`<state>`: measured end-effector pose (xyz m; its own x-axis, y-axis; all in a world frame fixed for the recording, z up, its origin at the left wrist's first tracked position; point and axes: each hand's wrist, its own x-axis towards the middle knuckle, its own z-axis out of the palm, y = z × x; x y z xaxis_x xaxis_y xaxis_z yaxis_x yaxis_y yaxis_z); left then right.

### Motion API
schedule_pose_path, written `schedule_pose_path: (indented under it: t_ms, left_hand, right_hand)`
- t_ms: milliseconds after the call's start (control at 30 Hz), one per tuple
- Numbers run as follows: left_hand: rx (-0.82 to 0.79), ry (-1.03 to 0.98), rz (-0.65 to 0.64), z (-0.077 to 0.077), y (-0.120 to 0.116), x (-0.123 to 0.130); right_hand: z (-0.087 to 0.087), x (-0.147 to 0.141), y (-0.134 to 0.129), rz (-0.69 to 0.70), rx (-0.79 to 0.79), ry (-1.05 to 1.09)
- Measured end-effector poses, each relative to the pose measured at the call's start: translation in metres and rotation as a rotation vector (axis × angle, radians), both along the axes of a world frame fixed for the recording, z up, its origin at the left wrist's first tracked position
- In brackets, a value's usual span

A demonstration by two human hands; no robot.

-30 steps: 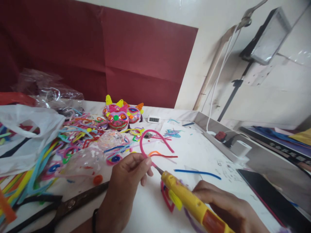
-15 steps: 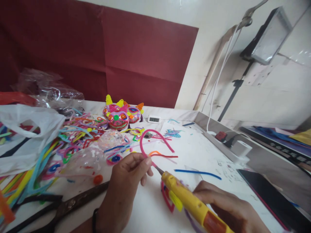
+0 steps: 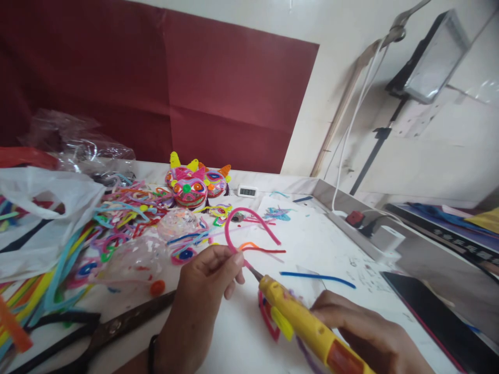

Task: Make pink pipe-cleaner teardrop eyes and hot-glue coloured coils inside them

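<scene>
My left hand (image 3: 206, 291) pinches a pink pipe cleaner (image 3: 230, 228) between thumb and fingers; the strip bends up in a hook and its free end hangs to the right. An orange-red pipe cleaner (image 3: 265, 250) shows just beside it, and I cannot tell whether it is held too. Closed around a yellow glue gun (image 3: 292, 311) is my right hand (image 3: 362, 327). The gun's metal nozzle points up and left and meets the lower end of the pink strip. Partly hidden behind the gun lies a pink and yellow pipe-cleaner piece (image 3: 268, 317).
Black-handled scissors (image 3: 125, 322) lie left of my left arm. Tangled pipe cleaners (image 3: 128, 208) and a white plastic bag (image 3: 47, 223) cover the left side. Finished colourful heads (image 3: 189, 192) stand behind, near a small digital clock (image 3: 247, 191). A blue pipe cleaner (image 3: 317, 278) and a dark tablet (image 3: 432, 317) lie right.
</scene>
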<state>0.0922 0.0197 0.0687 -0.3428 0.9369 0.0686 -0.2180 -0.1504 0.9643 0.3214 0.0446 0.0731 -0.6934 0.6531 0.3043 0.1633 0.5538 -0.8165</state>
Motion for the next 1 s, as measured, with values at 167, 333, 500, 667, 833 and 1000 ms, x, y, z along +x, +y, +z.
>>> schedule_pose_path:
  t_ms: [167, 333, 500, 667, 833, 1000]
  left_hand:
    - [-0.009, -0.005, 0.014, -0.0007, 0.0004, -0.0006]
    - [0.004, -0.009, 0.014, -0.0027, 0.0009, -0.0018]
    - [0.000, -0.029, 0.027, -0.0019, 0.0011, -0.0008]
    - [0.016, -0.013, 0.006, -0.0011, 0.0021, -0.0005]
    - [0.001, -0.029, 0.008, -0.0017, 0.0013, -0.0009]
    - [0.004, -0.034, 0.016, -0.0007, 0.0009, -0.0003]
  right_hand:
    - [-0.0025, 0.0041, 0.0037, 0.046, 0.011, 0.017]
    - [-0.0025, 0.0039, 0.0048, 0.065, 0.040, 0.078]
    - [-0.0018, 0.0047, 0.0079, 0.101, 0.014, 0.068]
    - [-0.0032, 0.0047, 0.0074, 0.068, -0.027, 0.056]
    - [-0.0063, 0.0041, 0.0067, 0.073, -0.046, 0.048]
    - [-0.0085, 0.0010, 0.0051, -0.010, 0.020, 0.046]
